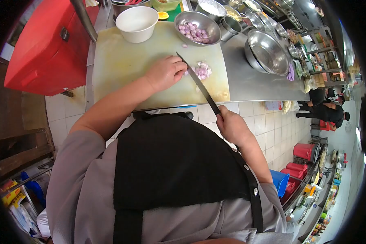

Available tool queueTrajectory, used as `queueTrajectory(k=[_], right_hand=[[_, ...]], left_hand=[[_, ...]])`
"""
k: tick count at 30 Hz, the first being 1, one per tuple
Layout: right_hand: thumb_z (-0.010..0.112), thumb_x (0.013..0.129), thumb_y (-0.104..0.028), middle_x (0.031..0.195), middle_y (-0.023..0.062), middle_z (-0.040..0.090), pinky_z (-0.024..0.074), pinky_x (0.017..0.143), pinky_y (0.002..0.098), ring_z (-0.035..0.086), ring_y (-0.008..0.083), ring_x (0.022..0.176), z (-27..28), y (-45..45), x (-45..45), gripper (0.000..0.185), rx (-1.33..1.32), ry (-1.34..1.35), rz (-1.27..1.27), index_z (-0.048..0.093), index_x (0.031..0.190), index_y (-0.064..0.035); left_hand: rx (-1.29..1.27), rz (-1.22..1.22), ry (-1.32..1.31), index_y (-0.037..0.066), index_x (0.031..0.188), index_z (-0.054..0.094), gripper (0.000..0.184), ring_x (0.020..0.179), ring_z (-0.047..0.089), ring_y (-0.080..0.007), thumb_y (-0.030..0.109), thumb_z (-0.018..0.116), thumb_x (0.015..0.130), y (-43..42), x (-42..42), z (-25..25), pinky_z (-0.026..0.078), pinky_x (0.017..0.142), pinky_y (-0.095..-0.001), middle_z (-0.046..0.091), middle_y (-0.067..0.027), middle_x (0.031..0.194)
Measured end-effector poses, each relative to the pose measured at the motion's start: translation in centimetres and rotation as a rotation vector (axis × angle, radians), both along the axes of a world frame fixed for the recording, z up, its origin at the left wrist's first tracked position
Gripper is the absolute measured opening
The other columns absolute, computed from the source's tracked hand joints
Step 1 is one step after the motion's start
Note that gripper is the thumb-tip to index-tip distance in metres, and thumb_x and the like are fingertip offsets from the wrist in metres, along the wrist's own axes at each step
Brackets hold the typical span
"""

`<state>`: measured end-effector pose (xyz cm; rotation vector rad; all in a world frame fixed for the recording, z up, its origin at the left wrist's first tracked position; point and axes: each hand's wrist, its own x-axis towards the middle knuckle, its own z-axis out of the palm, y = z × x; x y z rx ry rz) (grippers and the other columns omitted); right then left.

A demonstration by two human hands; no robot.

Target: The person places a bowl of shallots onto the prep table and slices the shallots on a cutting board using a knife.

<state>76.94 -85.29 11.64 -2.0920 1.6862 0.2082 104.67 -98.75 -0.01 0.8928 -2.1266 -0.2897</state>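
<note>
My right hand (233,125) is wrapped round the handle of a long dark-bladed knife (203,89). The blade slants up and left across the cutting board (122,73), its tip near my left hand (166,74). The left fingers are curled at the blade's left side, pinching what appears to be a shallot, mostly hidden by them. Just right of the blade lies a small pile of cut shallot (203,70). Further back, a steel bowl (212,27) holds several peeled purple shallots (193,32), and one loose piece lies on the board in front of it.
A white bowl (136,25) stands at the board's back left, with a cut orange fruit half (162,15) behind it. Stacked steel bowls (268,53) sit on the metal counter to the right. A red cooler (44,44) is at left. Another person (327,112) stands far right.
</note>
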Motion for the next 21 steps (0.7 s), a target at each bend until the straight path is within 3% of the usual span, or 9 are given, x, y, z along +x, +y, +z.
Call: queueTrajectory(k=[8, 13, 17, 21], right_hand=[[0.054, 0.101, -0.015, 0.091, 0.0273, 0.07, 0.0537, 0.079, 0.0574, 0.068, 0.0473, 0.088, 0.3, 0.0, 0.3, 0.021, 0.04, -0.002, -0.026, 0.055, 0.115, 0.0003], [0.053, 0.102, -0.016, 0.089, 0.0284, 0.07, 0.0533, 0.079, 0.058, 0.068, 0.0484, 0.088, -3.5, -1.2, 1.1, 0.025, -0.004, -0.061, -0.009, 0.056, 0.12, 0.0019], [0.052, 0.103, -0.017, 0.089, 0.0295, 0.07, 0.0529, 0.08, 0.0582, 0.068, 0.0492, 0.089, -1.1, -0.7, 1.3, 0.027, -0.029, -0.07, -0.015, 0.056, 0.119, 0.0039], [0.053, 0.103, -0.017, 0.09, 0.0298, 0.07, 0.0529, 0.08, 0.0583, 0.068, 0.0492, 0.088, -2.2, -0.6, 1.2, 0.026, 0.008, -0.064, -0.039, 0.056, 0.117, 0.0039]], left_hand=[[-0.007, -0.004, -0.005, 0.011, 0.094, 0.071, 0.008, 0.091, 0.066, -0.0302, 0.011, 0.072, 0.086, -0.2, -0.1, -0.3, 0.056, 0.08, -0.0429, 0.067, -0.0052, 0.093], [-0.013, -0.022, 0.006, 0.011, 0.093, 0.071, 0.008, 0.09, 0.066, -0.0299, 0.011, 0.072, 0.085, -0.2, 0.0, -0.3, 0.056, 0.079, -0.043, 0.067, -0.0051, 0.092], [-0.028, -0.008, -0.003, 0.011, 0.092, 0.071, 0.007, 0.09, 0.066, -0.0294, 0.011, 0.072, 0.085, -0.2, 0.1, -0.3, 0.056, 0.079, -0.0429, 0.067, -0.005, 0.092], [-0.017, 0.012, 0.005, 0.012, 0.092, 0.071, 0.007, 0.09, 0.066, -0.0289, 0.011, 0.072, 0.085, 0.2, 0.0, 0.1, 0.056, 0.08, -0.0424, 0.066, -0.0047, 0.093]])
